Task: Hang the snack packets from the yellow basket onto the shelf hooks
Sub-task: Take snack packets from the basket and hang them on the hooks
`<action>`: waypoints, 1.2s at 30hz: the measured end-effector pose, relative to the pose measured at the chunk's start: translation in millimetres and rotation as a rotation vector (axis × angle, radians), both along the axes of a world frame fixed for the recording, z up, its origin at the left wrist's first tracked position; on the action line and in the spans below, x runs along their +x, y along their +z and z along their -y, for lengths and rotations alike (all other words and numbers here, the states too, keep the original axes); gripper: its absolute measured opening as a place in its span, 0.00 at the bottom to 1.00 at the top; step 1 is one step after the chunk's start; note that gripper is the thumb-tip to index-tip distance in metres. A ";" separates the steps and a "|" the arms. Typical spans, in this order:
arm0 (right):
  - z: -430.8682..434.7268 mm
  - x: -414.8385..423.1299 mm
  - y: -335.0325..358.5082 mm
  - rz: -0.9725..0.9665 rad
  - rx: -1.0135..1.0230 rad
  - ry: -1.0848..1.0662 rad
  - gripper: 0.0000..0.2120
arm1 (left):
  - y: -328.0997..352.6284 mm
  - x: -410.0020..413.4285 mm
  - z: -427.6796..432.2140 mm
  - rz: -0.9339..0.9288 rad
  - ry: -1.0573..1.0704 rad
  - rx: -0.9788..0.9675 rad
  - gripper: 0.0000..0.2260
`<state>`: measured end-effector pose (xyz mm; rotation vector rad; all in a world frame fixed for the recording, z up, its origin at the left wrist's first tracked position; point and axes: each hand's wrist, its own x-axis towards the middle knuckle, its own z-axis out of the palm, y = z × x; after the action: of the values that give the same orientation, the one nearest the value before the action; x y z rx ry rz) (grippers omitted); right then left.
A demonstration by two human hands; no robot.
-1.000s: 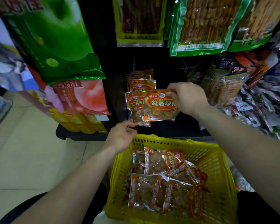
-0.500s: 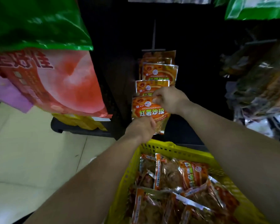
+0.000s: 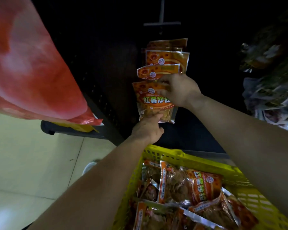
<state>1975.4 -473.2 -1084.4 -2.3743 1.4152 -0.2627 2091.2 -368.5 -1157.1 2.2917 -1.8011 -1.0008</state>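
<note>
Orange packet [image 3: 150, 101] pinched at top by right grip [image 3: 179, 92] (fingers of left grip [image 3: 147, 130] touch its bottom).

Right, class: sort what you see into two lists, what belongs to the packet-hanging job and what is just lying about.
Job: front packet, gripped by the right hand, left hand at its bottom edge; hung packets behind it; yellow basket; basket packets.
Lying about: red bag on the left; dark bags on the right.

2 arms forward, right hand [image 3: 179, 92] pinched above, left hand [image 3: 148, 128] below, index finger out
</note>
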 end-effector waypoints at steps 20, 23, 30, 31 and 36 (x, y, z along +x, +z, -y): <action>-71.5 -91.2 -36.8 0.009 0.192 -0.313 0.26 | 16.9 -6.2 0.8 -0.012 -0.011 -0.044 0.27; -91.7 -97.1 -33.1 0.000 0.220 -0.307 0.23 | 29.9 -6.8 -11.2 -0.032 -0.016 -0.049 0.26; -141.5 -119.5 -3.4 0.035 0.256 -0.304 0.21 | 68.7 -9.7 -59.9 -0.069 -0.011 -0.137 0.22; -149.9 -123.9 2.9 0.041 0.253 -0.307 0.21 | 75.1 -11.3 -69.2 -0.077 -0.005 -0.149 0.21; -196.7 -153.7 25.0 0.061 0.230 -0.352 0.19 | 97.9 -23.9 -119.0 -0.003 -0.030 -0.181 0.20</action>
<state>1821.7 -276.5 -1059.4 -1.9142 1.7278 -0.2447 2067.3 -249.4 -1059.2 2.1613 -1.8465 -0.8076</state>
